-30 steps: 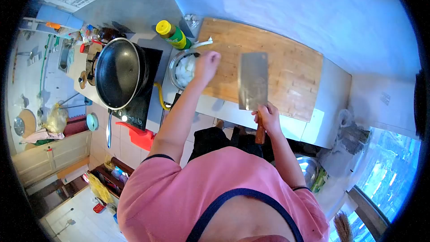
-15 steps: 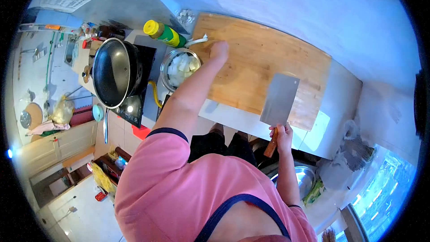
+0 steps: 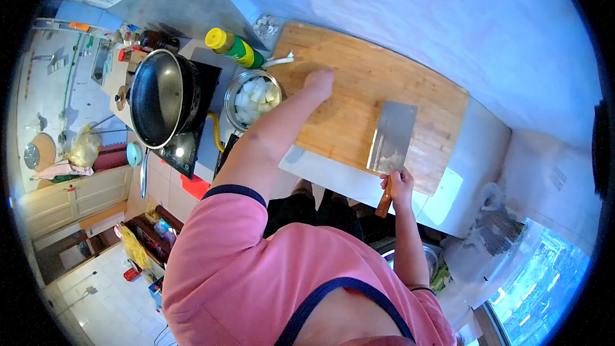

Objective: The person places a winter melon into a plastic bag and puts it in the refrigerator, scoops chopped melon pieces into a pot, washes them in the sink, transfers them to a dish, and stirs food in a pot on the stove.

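My left hand is closed low over the left part of the wooden cutting board; whatever its fingers may hold is hidden. In my right hand is the wooden handle of a cleaver, its broad blade over the right part of the board. A glass bowl of pale white chunks stands left of the board, beside my left forearm. Some white stalk pieces lie at the board's upper left edge, next to a green bottle with a yellow cap.
A black wok sits on the black cooktop at the left. Behind it stands a grey metal panel. A metal basin is partly hidden by my right arm. A red object shows below the counter.
My left hand has moved from beside the bowl to the right, over the board. The cleaver in my right hand swung out to the right, then came slightly back.
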The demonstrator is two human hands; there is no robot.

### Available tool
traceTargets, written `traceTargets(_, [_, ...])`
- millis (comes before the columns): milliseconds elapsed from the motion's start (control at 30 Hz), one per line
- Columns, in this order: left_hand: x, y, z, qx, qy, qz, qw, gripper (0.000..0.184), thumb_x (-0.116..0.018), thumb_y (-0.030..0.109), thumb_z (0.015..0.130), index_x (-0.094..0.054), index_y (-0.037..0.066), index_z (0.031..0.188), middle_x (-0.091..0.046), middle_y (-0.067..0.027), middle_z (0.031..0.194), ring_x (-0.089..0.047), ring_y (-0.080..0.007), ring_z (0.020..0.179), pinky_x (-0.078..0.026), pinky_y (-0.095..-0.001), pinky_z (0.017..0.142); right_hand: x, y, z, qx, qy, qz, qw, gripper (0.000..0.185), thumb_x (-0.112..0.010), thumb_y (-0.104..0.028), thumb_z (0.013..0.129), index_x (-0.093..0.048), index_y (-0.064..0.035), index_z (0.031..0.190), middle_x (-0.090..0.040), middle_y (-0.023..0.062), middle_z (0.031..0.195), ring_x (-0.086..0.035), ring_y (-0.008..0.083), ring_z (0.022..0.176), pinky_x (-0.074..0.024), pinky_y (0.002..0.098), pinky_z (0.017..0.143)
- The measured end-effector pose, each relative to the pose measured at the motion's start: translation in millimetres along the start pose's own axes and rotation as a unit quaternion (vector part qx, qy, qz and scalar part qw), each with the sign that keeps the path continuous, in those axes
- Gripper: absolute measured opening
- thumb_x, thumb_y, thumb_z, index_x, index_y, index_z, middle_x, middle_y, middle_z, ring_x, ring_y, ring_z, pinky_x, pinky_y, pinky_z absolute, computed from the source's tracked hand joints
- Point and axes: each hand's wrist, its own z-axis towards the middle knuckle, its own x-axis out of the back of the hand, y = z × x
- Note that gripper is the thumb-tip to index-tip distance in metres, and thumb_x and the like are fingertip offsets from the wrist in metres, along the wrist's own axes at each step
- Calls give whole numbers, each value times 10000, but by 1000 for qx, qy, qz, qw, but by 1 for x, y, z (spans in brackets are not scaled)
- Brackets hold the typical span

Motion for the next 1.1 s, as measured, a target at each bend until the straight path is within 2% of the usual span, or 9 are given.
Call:
traceTargets(233, [-11,7,-29,77,59,-136,986,132,-554,96,702,-552,28,816,-607,-129,731,-591,-285,672,-480,-385,592,15,7,-2,-13,-2,13,1000,177,-431,-151,883,-510,8,884,-597,122,703,-529,138,520,-451,270,511])
traceTargets(300, [-18,10,-54,193,-46,-610,767,62,-554,115,719,-503,88,699,-530,-42,605,-507,-158,537,-412,-289,461,26,11,0,14,-29,61,998,184,-428,-157,887,-521,2,883,-598,112,715,-533,137,540,-453,268,531])
traceTargets(367, [-23,7,-90,142,-97,-755,632,96,-559,111,740,-483,121,682,-466,16,584,-433,-72,506,-355,-219,421,38,12,7,35,-42,68,996,200,-438,-185,895,-523,-7,862,-591,100,714,-536,137,558,-457,271,543])
traceTargets(433, [-27,7,-128,183,-59,-813,550,94,-558,70,763,-494,109,707,-495,5,609,-467,-84,531,-369,-218,446,51,10,22,40,-60,67,995,193,-438,-171,892,-521,3,882,-578,92,710,-538,146,564,-463,280,557])
traceTargets(567, [-9,12,-201,237,6,-819,522,91,-591,70,786,-524,62,725,-530,-12,654,-505,-101,585,-384,-214,499,69,1,50,15,-95,63,993,209,-439,-205,909,-511,-11,943,-577,73,739,-539,144,598,-466,275,593])
traceTargets(833, [22,-83,-308,264,183,-714,622,108,-582,129,839,-626,51,901,-573,3,716,-516,-77,605,-412,-204,543,106,34,119,12,-65,-169,983,333,-463,-328,908,-523,-5,960,-588,105,732,-594,190,680,-509,340,617])
traceTargets(900, [27,-111,-321,286,199,-690,634,119,-574,141,845,-638,43,866,-580,1,713,-513,-75,585,-410,-205,530,112,33,129,189,28,-577,794,449,-463,-404,887,-565,31,922,-617,190,779,-629,265,730,-517,378,591])
traceTargets(933, [30,-126,-324,308,228,-592,709,170,-572,185,847,-646,34,832,-597,-21,720,-537,-113,583,-421,-230,532,108,29,128,191,34,-580,791,449,-463,-404,887,-565,31,922,-617,190,779,-629,265,730,-517,378,591])
traceTargets(1100, [50,-164,-321,324,192,-338,863,385,-579,384,820,-658,9,788,-636,-120,784,-603,-260,641,-460,-326,587,99,13,135,-7,57,-606,793,457,-482,-419,857,-591,13,957,-608,252,907,-600,357,879,-481,430,739])
